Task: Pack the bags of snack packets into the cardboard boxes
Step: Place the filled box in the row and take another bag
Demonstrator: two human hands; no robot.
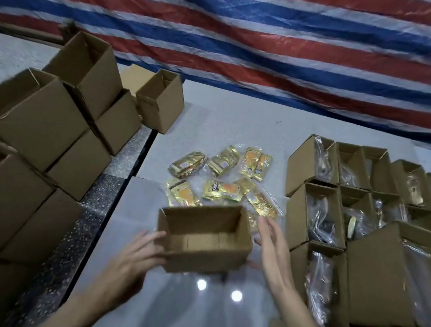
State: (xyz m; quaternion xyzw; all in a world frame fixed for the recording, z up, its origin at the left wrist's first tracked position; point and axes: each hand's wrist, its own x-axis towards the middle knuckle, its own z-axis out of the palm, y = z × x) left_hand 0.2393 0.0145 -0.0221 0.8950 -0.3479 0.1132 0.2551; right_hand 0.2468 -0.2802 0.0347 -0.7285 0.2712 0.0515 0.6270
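Note:
An empty cardboard box with its top open sits in front of me on the white table. My left hand grips its left side. My right hand is flat and open beside its right side, fingers stretched out, just apart from the wall. Behind the box lie several clear bags of gold and yellow snack packets, spread loosely on the table.
A stack of empty cardboard boxes stands on the left. On the right are rows of open boxes with bags inside. A red, white and blue striped tarp hangs behind the table. A dark speckled strip runs between two surfaces.

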